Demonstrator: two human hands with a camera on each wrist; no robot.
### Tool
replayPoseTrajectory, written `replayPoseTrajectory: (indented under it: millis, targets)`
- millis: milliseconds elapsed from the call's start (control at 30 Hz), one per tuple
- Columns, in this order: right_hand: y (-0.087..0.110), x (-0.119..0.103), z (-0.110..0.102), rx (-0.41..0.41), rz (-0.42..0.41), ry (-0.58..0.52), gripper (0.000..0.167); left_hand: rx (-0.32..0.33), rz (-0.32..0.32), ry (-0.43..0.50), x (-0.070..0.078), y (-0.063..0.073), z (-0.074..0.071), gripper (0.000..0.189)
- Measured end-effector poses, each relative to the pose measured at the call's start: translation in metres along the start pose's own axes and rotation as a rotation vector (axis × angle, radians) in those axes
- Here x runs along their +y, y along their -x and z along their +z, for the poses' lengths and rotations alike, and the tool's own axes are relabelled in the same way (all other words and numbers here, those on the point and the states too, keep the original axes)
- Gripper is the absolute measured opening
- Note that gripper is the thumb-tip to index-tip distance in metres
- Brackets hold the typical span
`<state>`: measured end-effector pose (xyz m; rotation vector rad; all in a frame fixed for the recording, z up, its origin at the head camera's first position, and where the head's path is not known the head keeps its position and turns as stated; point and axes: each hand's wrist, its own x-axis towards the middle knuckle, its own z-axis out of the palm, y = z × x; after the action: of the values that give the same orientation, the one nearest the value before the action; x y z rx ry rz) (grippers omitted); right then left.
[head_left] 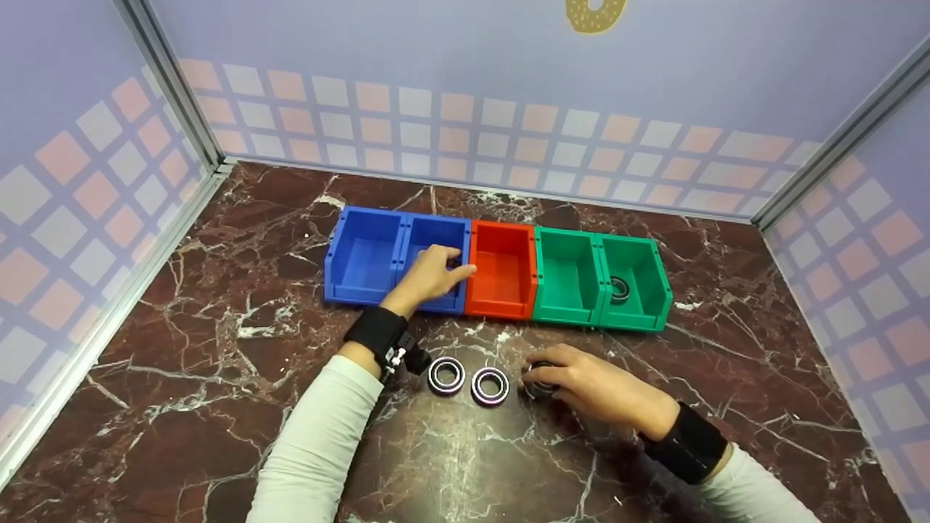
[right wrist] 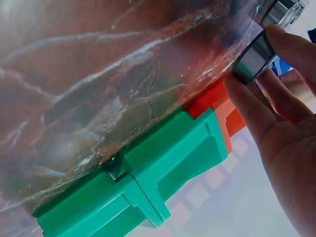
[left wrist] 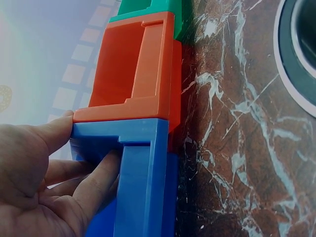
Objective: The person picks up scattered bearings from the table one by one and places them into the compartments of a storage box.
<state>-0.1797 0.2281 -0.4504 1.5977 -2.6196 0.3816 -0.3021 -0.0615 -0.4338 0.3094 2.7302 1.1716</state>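
Observation:
My left hand [head_left: 434, 274] reaches into the second blue bin [head_left: 436, 227], its thumb by the wall shared with the red bin [head_left: 501, 272]. In the left wrist view its fingers [left wrist: 96, 185] dip inside, thumb apart from them. Something dark shows beside them in the head view, too hidden to identify. Between thumb and fingers, my right hand [head_left: 581, 378] pinches a ball bearing [right wrist: 254, 58] at the tabletop, right of two other bearings. Those two, the left bearing [head_left: 459, 378] and the middle bearing [head_left: 503, 388], lie flat in front of the bins.
Five joined bins stand in a row: the left blue bin [head_left: 363, 261], second blue, red, a green bin [head_left: 570, 280] and the far-right green bin [head_left: 639, 265]. Inside the last sits a bearing [head_left: 625, 290]. Patterned walls [head_left: 508, 138] enclose the marble-look table [head_left: 218, 349].

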Motion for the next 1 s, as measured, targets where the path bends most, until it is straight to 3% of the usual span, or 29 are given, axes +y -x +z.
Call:
replayPoseTrajectory:
  millis: [1000]
  targets:
    - [-0.009,0.012,-0.042,0.087,0.003,0.013,0.045,-0.002,-0.017,0.006,0.001,0.001,0.0,0.058]
